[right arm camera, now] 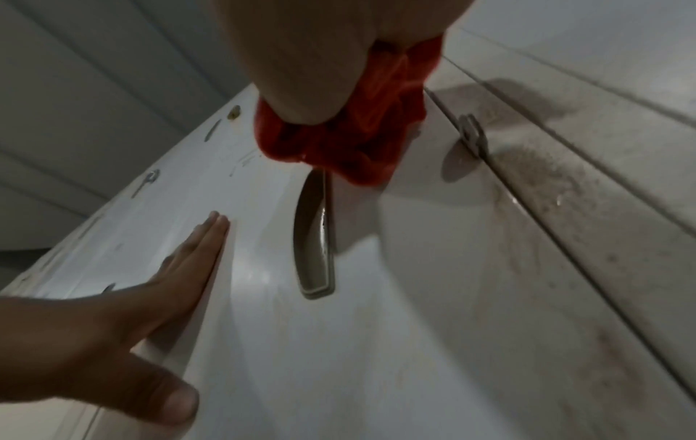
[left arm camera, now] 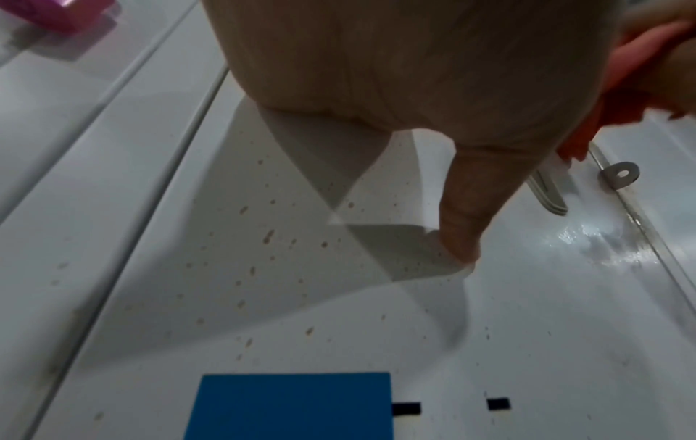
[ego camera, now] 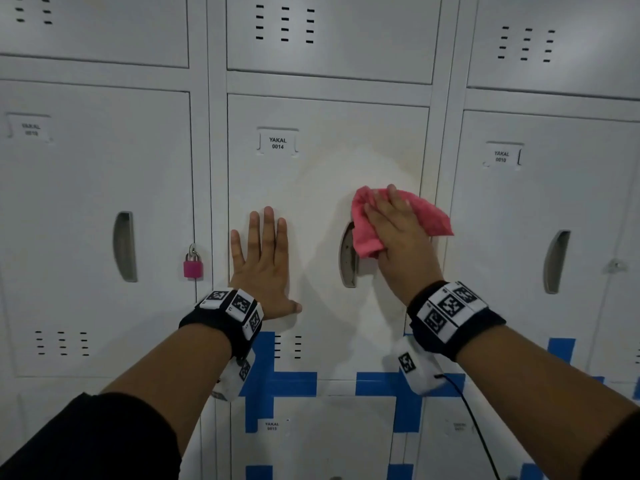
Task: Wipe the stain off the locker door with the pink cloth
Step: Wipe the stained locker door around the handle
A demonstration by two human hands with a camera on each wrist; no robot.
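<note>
— Grey metal lockers fill the whole view, wall to wall. What are the fingers doing?

— The right hand has its fingers curled over the bunched pink cloth, pressing it against the locker door marked 0014. The cloth sits at the door's right edge, just above and partly over the recessed handle. The left hand lies flat on the same door near its left edge, fingers straight and slightly spread, holding nothing.

— And the stain?

— A faint yellowish film shows across the upper middle of the door, with a paler arc below it, right of the name label. In the left wrist view, small brown specks dot the lower door under the palm, above the blue tape, and a wet sheen glints near the hasp at the right edge.

— What could go wrong?

— I'd judge the loose cloth could snag on the handle lip or the hasp, since it hangs right beside both. The specks beneath the bracing hand are easily missed. A damp cloth may also just smear the film toward the door's edges. Pressing hard near the unlatched right edge might flex the door.

— Anything beside it?

— A pink padlock hangs on the locker to the left.
</note>
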